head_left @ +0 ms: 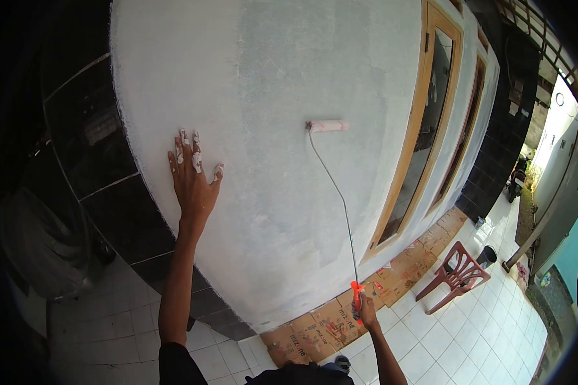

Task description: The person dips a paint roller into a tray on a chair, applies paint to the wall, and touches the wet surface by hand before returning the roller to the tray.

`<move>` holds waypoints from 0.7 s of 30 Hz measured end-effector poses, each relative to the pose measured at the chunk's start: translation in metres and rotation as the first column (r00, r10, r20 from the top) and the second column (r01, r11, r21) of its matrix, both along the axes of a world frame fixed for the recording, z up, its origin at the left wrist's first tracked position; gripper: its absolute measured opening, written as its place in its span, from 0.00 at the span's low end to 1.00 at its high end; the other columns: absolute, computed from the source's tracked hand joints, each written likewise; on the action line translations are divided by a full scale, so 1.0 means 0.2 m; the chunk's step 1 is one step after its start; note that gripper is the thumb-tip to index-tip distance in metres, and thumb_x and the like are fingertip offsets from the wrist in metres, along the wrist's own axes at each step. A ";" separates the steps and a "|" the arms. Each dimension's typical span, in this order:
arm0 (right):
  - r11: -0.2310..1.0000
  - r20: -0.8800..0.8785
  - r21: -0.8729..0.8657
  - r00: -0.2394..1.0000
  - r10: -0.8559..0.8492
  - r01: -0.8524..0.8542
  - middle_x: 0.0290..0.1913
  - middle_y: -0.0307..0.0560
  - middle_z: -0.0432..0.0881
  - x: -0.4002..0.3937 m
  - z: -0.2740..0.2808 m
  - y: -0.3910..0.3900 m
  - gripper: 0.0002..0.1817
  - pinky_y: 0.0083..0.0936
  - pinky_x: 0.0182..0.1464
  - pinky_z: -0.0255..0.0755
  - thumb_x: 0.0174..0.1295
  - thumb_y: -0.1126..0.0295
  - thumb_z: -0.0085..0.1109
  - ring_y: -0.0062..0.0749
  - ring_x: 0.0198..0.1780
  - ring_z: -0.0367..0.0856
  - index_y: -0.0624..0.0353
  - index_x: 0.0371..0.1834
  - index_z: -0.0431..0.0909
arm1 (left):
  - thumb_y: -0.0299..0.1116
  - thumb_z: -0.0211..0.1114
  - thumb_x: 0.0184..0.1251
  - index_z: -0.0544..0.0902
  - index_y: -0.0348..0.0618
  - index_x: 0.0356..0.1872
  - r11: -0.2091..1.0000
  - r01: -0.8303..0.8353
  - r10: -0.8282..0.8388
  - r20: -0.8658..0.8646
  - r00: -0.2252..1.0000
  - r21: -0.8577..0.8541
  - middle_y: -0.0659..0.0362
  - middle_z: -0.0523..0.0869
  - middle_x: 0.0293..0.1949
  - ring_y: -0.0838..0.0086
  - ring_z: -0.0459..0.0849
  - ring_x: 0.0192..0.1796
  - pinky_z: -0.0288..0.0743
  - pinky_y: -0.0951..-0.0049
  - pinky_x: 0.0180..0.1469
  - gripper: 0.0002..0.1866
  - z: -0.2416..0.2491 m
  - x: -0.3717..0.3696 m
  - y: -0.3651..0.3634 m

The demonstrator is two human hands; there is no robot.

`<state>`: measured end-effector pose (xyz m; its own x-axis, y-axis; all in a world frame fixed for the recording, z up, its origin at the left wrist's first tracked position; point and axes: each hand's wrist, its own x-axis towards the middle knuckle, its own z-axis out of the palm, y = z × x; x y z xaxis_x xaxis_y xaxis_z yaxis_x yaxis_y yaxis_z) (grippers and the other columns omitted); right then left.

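Observation:
My left hand (193, 179) is pressed flat against the white wall (270, 77), fingers spread and smeared with white paint. My right hand (366, 312) grips the orange handle of a paint roller (327, 126). Its long thin metal stem runs up from the handle to the roller sleeve, which lies against the wall, to the right of my left hand and higher up.
Flattened cardboard (340, 321) lies along the foot of the wall on white floor tiles. A red plastic chair (456, 273) and a dark bucket (487, 255) stand to the right. Wood-framed windows (430, 115) adjoin the wall. Black tiles (103, 167) cover the left side.

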<state>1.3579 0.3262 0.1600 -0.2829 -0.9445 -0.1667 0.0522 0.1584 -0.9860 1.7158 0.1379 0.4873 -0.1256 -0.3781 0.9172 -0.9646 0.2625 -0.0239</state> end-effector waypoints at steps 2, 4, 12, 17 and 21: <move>0.998 0.095 0.058 0.995 0.000 -0.006 0.12 0.35 0.64 -0.04 -0.24 0.07 0.30 0.19 0.13 0.55 0.68 0.43 0.37 0.19 0.11 0.61 0.56 0.17 0.67 | 0.38 0.65 0.58 0.51 0.38 0.69 1.000 -0.007 0.007 0.002 1.000 0.016 0.45 0.50 0.71 0.54 0.50 0.73 0.43 0.50 0.72 0.42 -0.01 -0.01 0.00; 0.999 -0.063 0.002 0.997 -0.038 0.038 0.12 0.33 0.63 -0.06 -0.51 0.14 0.28 0.19 0.14 0.53 0.69 0.46 0.41 0.18 0.11 0.59 0.55 0.16 0.67 | 0.37 0.65 0.58 0.51 0.38 0.70 1.000 0.000 0.000 -0.035 0.999 0.001 0.46 0.51 0.71 0.54 0.50 0.73 0.43 0.50 0.72 0.42 -0.02 -0.02 0.00; 0.939 -0.041 0.343 0.999 0.024 -0.009 0.11 0.35 0.66 -0.12 -0.94 0.67 0.32 0.21 0.14 0.56 0.67 0.44 0.43 0.18 0.12 0.64 0.57 0.12 0.69 | 0.38 0.65 0.58 0.52 0.39 0.70 1.000 0.003 -0.003 0.002 1.000 0.015 0.46 0.52 0.71 0.54 0.51 0.73 0.44 0.49 0.71 0.42 -0.10 -0.01 0.01; 0.879 -0.231 0.474 0.970 0.078 0.042 0.10 0.38 0.67 -0.16 -0.97 0.88 0.35 0.25 0.18 0.60 0.63 0.40 0.45 0.21 0.15 0.67 0.60 0.10 0.69 | 0.38 0.65 0.57 0.54 0.40 0.69 0.999 -0.030 0.029 0.049 0.998 0.019 0.44 0.53 0.70 0.52 0.53 0.72 0.47 0.47 0.71 0.41 -0.13 -0.01 0.02; 0.911 -0.303 0.402 0.952 0.039 0.091 0.10 0.34 0.63 -0.15 -0.94 0.88 0.32 0.20 0.13 0.54 0.63 0.40 0.45 0.17 0.11 0.62 0.54 0.11 0.65 | 0.40 0.64 0.59 0.55 0.39 0.69 1.000 -0.023 0.024 0.074 0.997 -0.009 0.44 0.54 0.70 0.51 0.53 0.71 0.48 0.46 0.70 0.40 -0.13 -0.01 0.02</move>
